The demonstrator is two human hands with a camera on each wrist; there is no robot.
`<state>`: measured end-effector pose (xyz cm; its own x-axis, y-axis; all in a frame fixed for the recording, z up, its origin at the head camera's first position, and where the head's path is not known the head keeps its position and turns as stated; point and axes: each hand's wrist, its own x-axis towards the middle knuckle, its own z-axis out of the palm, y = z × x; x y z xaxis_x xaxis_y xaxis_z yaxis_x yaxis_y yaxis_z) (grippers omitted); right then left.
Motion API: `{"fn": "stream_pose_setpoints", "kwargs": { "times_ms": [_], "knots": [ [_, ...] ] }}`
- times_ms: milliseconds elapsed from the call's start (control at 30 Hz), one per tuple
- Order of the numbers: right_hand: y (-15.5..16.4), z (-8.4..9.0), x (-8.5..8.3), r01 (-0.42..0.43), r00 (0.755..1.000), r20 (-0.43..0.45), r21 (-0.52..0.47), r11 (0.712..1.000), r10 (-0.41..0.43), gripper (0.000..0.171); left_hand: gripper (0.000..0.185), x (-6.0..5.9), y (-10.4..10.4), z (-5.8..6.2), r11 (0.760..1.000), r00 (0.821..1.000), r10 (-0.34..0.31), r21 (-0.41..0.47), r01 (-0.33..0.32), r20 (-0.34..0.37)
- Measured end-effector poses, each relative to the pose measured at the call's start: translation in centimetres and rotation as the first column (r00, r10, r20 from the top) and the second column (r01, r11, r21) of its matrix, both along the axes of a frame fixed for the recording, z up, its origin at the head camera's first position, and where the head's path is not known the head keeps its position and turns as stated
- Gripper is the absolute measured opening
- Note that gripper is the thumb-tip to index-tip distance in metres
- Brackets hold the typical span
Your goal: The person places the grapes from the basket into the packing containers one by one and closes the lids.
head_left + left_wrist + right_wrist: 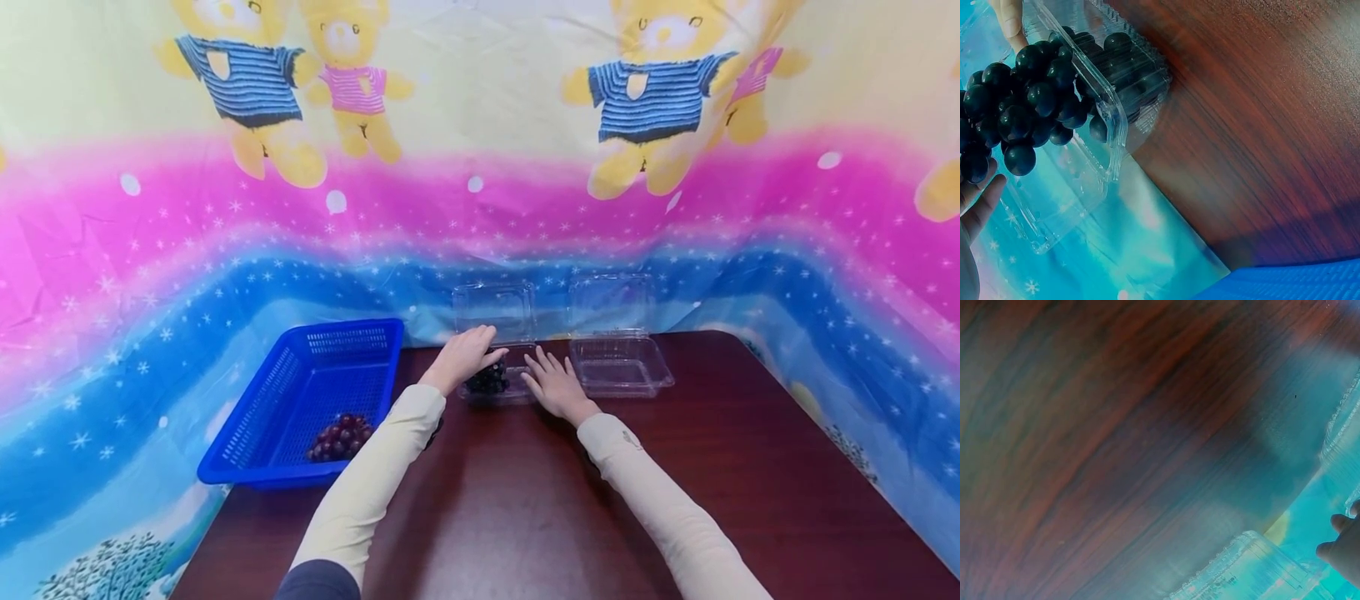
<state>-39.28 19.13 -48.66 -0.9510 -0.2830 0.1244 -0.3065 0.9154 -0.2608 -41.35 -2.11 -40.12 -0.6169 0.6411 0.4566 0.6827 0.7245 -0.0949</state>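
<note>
My left hand [463,357] grips a bunch of dark grapes [487,380] over the left clear plastic clamshell box [522,385]. In the left wrist view, fingers [982,209] show at the lower side of the bunch [1032,100]; part of it lies inside the box, behind the clear rim [1110,119]. The box's lid [493,304] stands raised at the back. My right hand [557,386], fingers spread and holding nothing, is at the box's right edge. Only its fingertips [1340,522] and part of the hand show in the right wrist view.
Right of the hands stands a second clamshell box [622,367], lid up. On the left, a blue plastic basket [255,417] holds a bunch of reddish grapes [341,437]. The brown table [510,517] meets a patterned cloth backdrop [450,217] behind the boxes.
</note>
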Motion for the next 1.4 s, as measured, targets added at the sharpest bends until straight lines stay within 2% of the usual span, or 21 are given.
{"fn": "stream_pose_setpoints", "kwargs": {
  "times_ms": [300, 500, 867, 967, 1233, 1400],
  "knots": [
    [0.0, -0.5, -0.2, 0.004, 1.0, 0.001, 0.029, 1.0, -0.004, 0.059, 0.035, -0.1, 0.7, -0.6, 0.999, 0.999, 0.036, -0.033, -0.036, -0.019],
    [0.0, -0.6, -0.1, -0.006, 1.0, -0.024, 0.009, 1.0, 0.006, 0.057, 0.035, -0.3, 1.2, -1.0, 0.998, 0.998, 0.05, -0.039, -0.051, -0.022],
    [0.1, -0.5, -0.3, 0.006, 1.0, -0.016, 0.013, 1.0, -0.005, 0.058, 0.038, -0.1, 1.7, -0.8, 0.992, 0.995, 0.091, -0.084, -0.094, -0.034],
    [0.1, -0.5, -0.3, 0.004, 1.0, -0.015, 0.009, 1.0, -0.004, 0.058, 0.039, 0.0, 1.7, -0.8, 0.991, 0.994, 0.098, -0.084, -0.103, -0.057],
    [0.1, -0.5, -0.2, 0.004, 0.999, -0.033, 0.007, 1.0, -0.004, 0.057, 0.04, -0.3, 1.9, -1.5, 0.991, 0.99, 0.116, -0.06, -0.121, -0.082],
    [0.1, -0.4, -0.1, 0.005, 1.0, -0.02, 0.01, 1.0, -0.005, 0.057, 0.042, -0.4, 2.3, -2.1, 0.984, 0.986, 0.148, -0.088, -0.154, -0.072]
  ]
}}
